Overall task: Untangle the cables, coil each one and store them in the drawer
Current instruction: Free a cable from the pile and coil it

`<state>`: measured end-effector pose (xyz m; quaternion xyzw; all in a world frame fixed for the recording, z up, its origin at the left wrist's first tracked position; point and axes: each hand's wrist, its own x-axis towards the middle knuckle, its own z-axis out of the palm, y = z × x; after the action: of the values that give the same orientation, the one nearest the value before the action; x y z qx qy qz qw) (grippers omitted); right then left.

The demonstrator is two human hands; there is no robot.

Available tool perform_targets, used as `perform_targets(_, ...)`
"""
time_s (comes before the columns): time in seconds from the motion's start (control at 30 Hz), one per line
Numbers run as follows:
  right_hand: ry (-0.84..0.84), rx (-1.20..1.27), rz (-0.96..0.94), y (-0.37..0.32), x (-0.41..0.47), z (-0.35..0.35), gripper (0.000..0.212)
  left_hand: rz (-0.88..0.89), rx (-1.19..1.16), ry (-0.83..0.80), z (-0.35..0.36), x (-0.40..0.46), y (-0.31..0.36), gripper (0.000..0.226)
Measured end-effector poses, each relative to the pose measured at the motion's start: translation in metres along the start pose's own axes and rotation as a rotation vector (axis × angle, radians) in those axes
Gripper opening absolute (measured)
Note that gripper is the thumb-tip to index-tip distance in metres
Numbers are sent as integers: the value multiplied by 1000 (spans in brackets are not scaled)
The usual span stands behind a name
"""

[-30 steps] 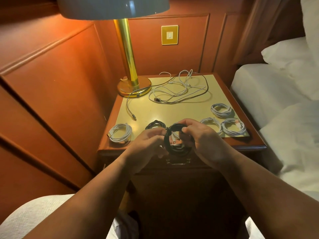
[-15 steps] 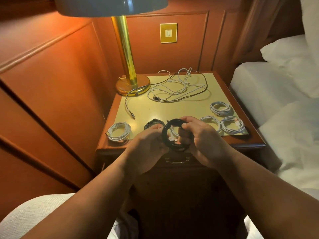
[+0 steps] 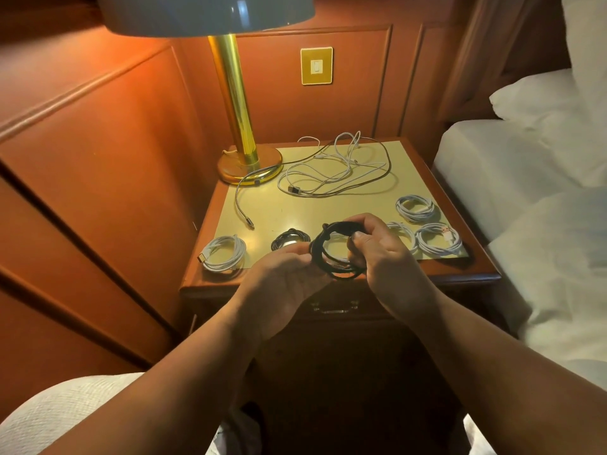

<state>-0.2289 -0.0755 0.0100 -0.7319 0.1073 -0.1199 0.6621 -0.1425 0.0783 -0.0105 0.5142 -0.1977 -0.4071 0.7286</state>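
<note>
Both hands hold a black cable coil (image 3: 335,254) just above the front edge of the nightstand (image 3: 466,274). The right hand (image 3: 387,257) curls its fingers through and around the right side of the loop, thumb and forefinger pinching the top strands, while the left hand (image 3: 282,274) cups the left side from beneath, fingertips against the strands. The step in hand appears to be finishing this coil, and doing it well likely means keeping the right hand's pinch firm so the turns stay stacked while the left hand tucks or wraps the free end; whether that end is already secured cannot be told, as the fingers hide it. Laying the coil flat before letting go should keep it from springing open. Finished work lies on the tabletop: a white coil (image 3: 223,254) at front left, a dark coil (image 3: 290,241) beside it, and three white coils (image 3: 427,228) at front right, one partly behind the right hand. At the back, near the brass lamp base (image 3: 249,165), a loose tangle of cables (image 3: 331,172) remains to be sorted. The drawer (image 3: 335,307) below the hands looks closed, so storing has not begun.
</note>
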Motion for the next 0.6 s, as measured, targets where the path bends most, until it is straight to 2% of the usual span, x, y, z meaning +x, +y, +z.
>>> perform_targets(0.17, 42, -8, -35, 4, 1, 1, 23, -7, -26, 24, 4, -4, 1, 34)
perform_targets(0.3, 42, -14, -42, 12, 1, 6, 28, -7, -181, 238, 7, -4, -3, 48)
perform_targets(0.47, 34, 11, -47, 13, 1, 12, 28, 50, -59, 307, 9, -4, -5, 43)
perform_targets(0.6, -6, 96, -1, 15, 2, 12, 28, 85, 91, 357, 8, -2, -8, 53)
